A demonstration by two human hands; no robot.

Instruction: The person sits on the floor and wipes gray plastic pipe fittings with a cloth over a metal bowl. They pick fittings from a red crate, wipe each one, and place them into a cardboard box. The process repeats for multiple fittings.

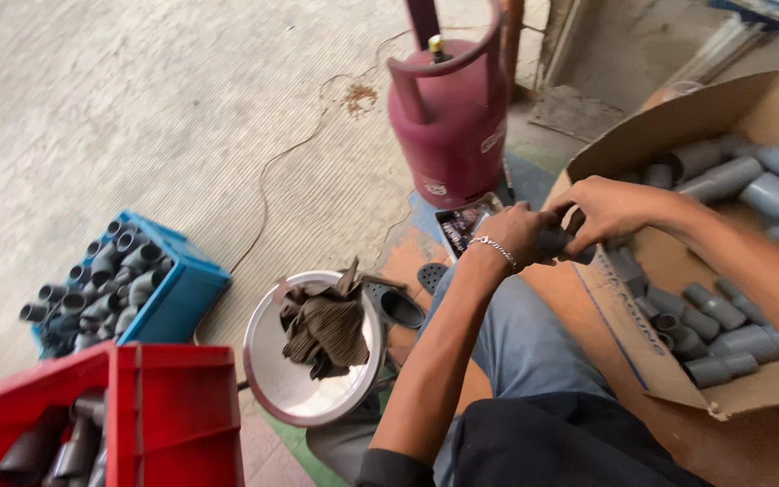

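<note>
The red crate (173, 406) is sitting nearest, pipe pieces inside. Beyond the knees, a grey pipe fitting (556, 242) is being clenched between left hand (511, 236) and right hand (608, 209), just before the cardboard box (678, 117) of fittings.

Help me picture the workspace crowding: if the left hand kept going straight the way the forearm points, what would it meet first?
The left hand would meet the grey pipe fitting that both hands grip, then the right hand. Beyond lies the cardboard box, though depth is unclear.
</note>
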